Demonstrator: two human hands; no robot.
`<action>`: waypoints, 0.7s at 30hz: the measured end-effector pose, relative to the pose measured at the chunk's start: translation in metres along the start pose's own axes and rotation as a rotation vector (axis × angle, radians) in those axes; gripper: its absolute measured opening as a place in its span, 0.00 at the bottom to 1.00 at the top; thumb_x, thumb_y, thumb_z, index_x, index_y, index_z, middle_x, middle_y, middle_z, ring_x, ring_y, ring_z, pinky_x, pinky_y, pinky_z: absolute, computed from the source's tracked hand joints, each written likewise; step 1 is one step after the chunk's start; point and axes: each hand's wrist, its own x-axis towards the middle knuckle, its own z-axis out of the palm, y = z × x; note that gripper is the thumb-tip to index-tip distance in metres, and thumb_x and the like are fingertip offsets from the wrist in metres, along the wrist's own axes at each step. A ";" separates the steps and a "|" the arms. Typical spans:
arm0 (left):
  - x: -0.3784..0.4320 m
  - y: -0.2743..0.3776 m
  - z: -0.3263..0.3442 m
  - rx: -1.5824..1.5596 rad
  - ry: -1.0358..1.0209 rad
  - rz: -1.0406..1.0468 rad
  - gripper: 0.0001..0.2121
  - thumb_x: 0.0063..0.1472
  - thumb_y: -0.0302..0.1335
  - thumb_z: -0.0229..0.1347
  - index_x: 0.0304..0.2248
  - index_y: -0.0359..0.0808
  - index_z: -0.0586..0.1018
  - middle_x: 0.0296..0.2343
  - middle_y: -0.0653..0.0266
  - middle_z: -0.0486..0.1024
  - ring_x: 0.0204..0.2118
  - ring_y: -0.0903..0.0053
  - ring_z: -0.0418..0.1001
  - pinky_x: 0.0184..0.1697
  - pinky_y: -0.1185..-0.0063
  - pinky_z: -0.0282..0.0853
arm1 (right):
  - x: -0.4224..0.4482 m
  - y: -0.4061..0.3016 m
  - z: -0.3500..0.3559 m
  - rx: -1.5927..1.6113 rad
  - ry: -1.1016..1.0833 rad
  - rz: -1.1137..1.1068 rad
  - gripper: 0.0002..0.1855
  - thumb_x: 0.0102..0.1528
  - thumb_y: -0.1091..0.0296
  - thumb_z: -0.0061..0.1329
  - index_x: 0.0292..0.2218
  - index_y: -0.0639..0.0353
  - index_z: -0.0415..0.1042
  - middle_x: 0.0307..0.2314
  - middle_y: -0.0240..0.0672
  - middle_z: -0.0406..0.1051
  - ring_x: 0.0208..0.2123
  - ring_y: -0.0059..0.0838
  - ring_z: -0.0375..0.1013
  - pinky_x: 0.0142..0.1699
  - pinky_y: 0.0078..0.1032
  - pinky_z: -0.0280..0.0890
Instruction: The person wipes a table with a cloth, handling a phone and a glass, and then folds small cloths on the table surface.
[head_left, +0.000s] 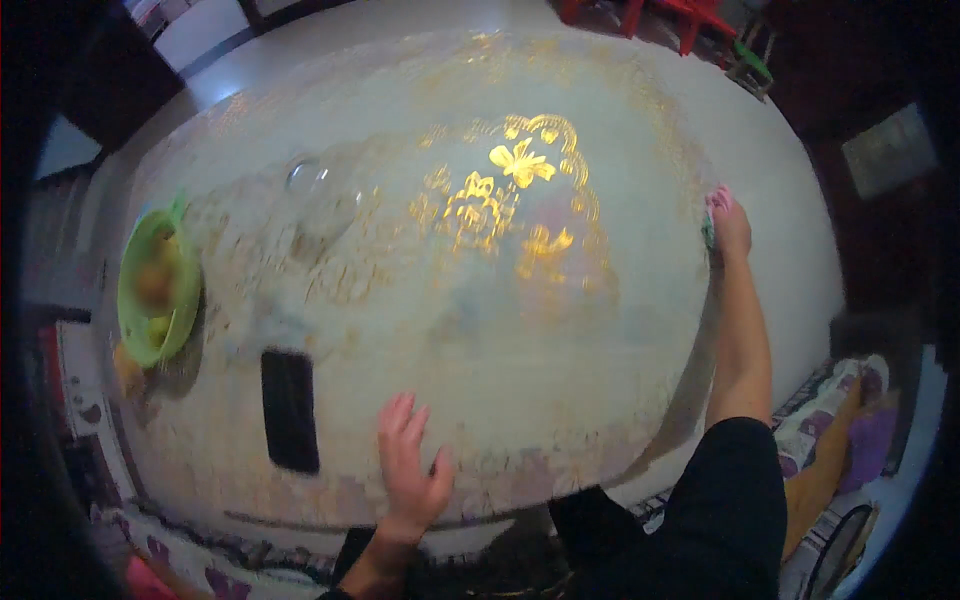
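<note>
My right arm reaches out to the table's right edge, where my right hand (731, 229) grips a crumpled pink and green cloth (709, 225). Only parts of the cloth show past the fingers. My left hand (411, 469) is over the near edge of the table (525, 390), thumb apart from the fingers and nothing in it. To its left lies a black smartphone (290, 411), dark side up. A shiny gold pattern (476, 214) of flowers and butterflies runs across the pale tabletop. Farther left, a clear glass vessel (307, 176) stands on it.
A green plastic basket (191, 289) with blurred contents stands at the table's left end. Red plastic stools (660, 13) are beyond the far right side. Patterned seat fabric (814, 420) and a purple item (870, 450) are at lower right.
</note>
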 end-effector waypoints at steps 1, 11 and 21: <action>-0.009 0.005 -0.001 -0.060 -0.005 0.016 0.24 0.47 0.19 0.52 0.47 0.29 0.67 0.49 0.48 0.62 0.53 0.55 0.60 0.55 0.64 0.55 | -0.017 0.019 0.001 0.086 0.040 -0.063 0.23 0.50 0.66 0.41 0.48 0.58 0.65 0.42 0.42 0.70 0.46 0.40 0.68 0.49 0.32 0.62; -0.074 0.042 -0.049 -0.291 0.198 -0.067 0.23 0.50 0.17 0.50 0.49 0.34 0.66 0.51 0.53 0.61 0.54 0.65 0.60 0.55 0.73 0.57 | -0.252 0.046 -0.020 -0.168 0.182 -0.138 0.15 0.53 0.60 0.42 0.38 0.59 0.71 0.35 0.48 0.69 0.39 0.48 0.67 0.43 0.37 0.61; -0.067 0.010 -0.079 -0.332 0.417 -0.127 0.22 0.48 0.16 0.50 0.46 0.30 0.67 0.47 0.50 0.62 0.52 0.59 0.60 0.54 0.70 0.58 | -0.415 -0.222 0.067 0.356 0.095 -0.872 0.23 0.42 0.66 0.48 0.43 0.59 0.68 0.41 0.46 0.66 0.46 0.47 0.63 0.53 0.37 0.56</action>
